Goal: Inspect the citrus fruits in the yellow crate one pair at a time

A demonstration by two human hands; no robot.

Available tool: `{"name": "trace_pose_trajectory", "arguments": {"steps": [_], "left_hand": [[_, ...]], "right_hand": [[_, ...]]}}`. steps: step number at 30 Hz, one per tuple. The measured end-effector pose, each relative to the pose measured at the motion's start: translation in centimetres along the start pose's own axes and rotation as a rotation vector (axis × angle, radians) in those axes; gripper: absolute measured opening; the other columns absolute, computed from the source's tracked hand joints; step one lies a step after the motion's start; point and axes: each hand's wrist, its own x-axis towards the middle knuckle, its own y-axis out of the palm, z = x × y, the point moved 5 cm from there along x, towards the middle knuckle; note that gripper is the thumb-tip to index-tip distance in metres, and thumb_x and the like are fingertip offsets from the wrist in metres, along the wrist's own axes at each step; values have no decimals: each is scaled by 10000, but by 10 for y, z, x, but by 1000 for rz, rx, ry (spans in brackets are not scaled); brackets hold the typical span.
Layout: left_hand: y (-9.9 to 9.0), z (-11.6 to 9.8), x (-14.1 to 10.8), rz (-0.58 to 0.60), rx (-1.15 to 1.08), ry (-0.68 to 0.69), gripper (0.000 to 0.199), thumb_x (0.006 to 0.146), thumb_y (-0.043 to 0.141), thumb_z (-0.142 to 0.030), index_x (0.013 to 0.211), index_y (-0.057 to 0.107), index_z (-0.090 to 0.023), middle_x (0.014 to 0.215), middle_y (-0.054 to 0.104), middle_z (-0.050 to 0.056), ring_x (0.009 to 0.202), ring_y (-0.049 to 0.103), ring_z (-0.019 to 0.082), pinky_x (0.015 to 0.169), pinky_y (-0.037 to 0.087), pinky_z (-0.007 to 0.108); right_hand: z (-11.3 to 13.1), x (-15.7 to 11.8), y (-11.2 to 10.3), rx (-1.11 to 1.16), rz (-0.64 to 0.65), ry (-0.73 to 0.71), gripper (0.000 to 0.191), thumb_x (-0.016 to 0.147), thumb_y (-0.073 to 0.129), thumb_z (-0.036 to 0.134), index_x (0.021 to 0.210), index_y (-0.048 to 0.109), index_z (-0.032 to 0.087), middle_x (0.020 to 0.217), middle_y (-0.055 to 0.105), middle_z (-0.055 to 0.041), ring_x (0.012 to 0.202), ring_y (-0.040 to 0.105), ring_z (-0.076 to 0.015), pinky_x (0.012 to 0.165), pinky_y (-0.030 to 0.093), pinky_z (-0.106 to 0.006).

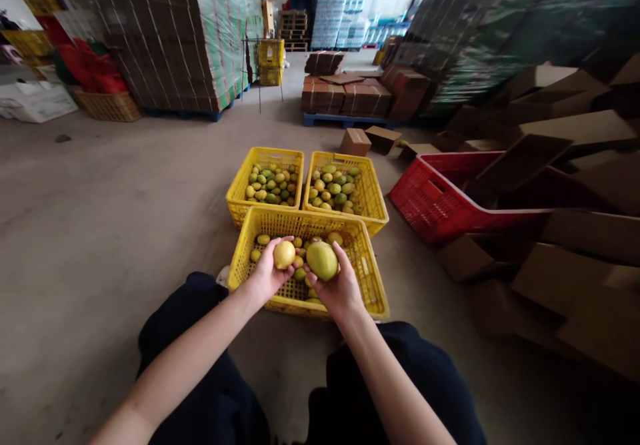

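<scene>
My left hand (273, 266) is closed around a small pale-yellow lemon (285, 255). Beside it, my right hand (343, 285) grips a larger, greenish-yellow fruit that looks like a lemon (322, 261). Both hands are held over the front yellow crate (373, 278), where several yellow and green lemons (263, 239) lie scattered on the slotted bottom. My hands and the held fruit hide part of that crate's inside. Two more yellow crates stand just behind it, the left one (231, 196) and the right one (376, 203), each with many mixed green and yellow lemons.
At right, a red crate (425, 198) sits among loose cardboard boxes (565, 278). A small carton (355, 142) lies behind the crates, before a blue pallet (345, 120) of flattened cardboard. Tall wrapped stacks (155, 38) rise on both sides. My knees flank the front crate.
</scene>
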Motion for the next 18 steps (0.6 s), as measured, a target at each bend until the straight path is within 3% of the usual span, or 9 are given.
{"name": "trace_pose_trajectory", "arguments": {"steps": [6, 11, 18], "left_hand": [[4, -1, -6, -60, -70, -65, 303, 916, 321, -243, 955, 572, -78, 682, 606, 102, 502, 554, 111, 407, 452, 154], [5, 3, -5, -28, -54, -64, 291, 910, 339, -269, 911, 572, -94, 662, 579, 87, 512, 530, 121, 399, 421, 172], [3, 5, -2, -49, -45, -52, 284, 915, 343, -271, 866, 558, -92, 627, 552, 71, 519, 515, 121, 417, 406, 174]], "right_hand": [[0, -1, 1, 23, 97, 108, 293, 872, 504, 313, 966, 637, 70, 738, 722, -147, 516, 663, -183, 406, 553, -229], [-1, 2, -1, 33, 62, 88, 285, 859, 573, 365, 921, 645, 96, 677, 717, -119, 398, 610, -146, 326, 499, -182], [-5, 3, -1, 0, 27, 131, 344, 927, 460, 387, 910, 635, 91, 646, 713, -110, 398, 624, -153, 343, 513, -190]]}}
